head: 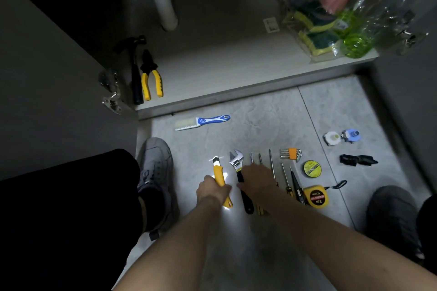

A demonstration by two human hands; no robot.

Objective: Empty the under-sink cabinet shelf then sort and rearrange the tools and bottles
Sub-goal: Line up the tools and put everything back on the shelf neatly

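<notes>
Head view: the left hand (212,190) grips the yellow utility knife (220,179), its long axis running away toward the shelf. Just beside it, the right hand (257,182) rests on the adjustable wrench (238,172), which lies parallel; whether it grasps it, I cannot tell. The tape measure (315,197) reads "2m". Farther off, hammer (134,71) and pliers (151,78) lie at the cabinet shelf's (224,71) left edge.

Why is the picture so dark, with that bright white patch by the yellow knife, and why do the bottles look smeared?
Head view: the scene is dim; glare whitens the floor tile beside the utility knife that the left hand grips. The bottles at top right are blurred, and the wide lens bends the cabinet shelf edge.
</notes>
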